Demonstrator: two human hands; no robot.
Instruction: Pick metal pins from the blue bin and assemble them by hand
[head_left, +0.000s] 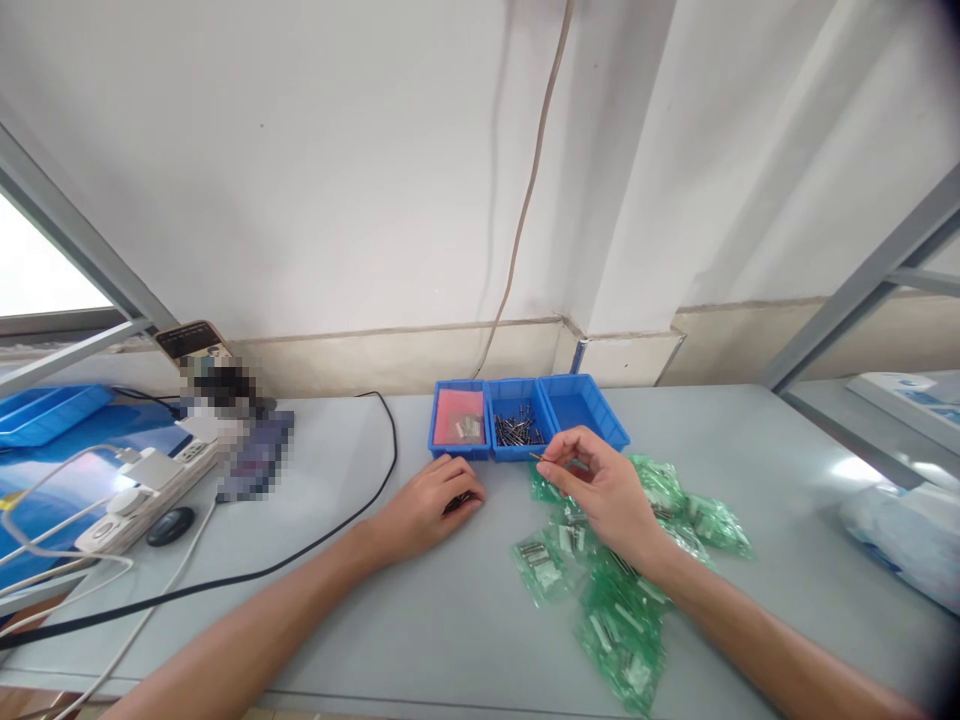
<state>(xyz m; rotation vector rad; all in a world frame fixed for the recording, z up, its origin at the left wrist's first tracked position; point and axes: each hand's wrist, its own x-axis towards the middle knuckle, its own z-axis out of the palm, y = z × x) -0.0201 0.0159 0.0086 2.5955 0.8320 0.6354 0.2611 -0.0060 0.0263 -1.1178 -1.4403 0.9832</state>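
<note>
Three blue bins stand side by side at the back of the grey table. The left bin (433, 425) holds a pink sheet and a small clear packet. Many thin metal pins (517, 430) lie in the middle bin (514, 384); no pins show in the right bin (574, 400). My left hand (433, 503) rests on the table before the left bin, fingers curled over some dark pins. In front of the right bin, my right hand (600, 488) pinches one thin pin (537, 457) between thumb and forefinger. Green plastic packets (626, 620) with metal parts lie under and around it.
On the left are a phone (196, 345), a power strip (169, 490), a black mouse (171, 526), white cables and another blue tray (52, 412). A black cable (300, 552) crosses the table. A plastic bag (904, 535) lies at the right.
</note>
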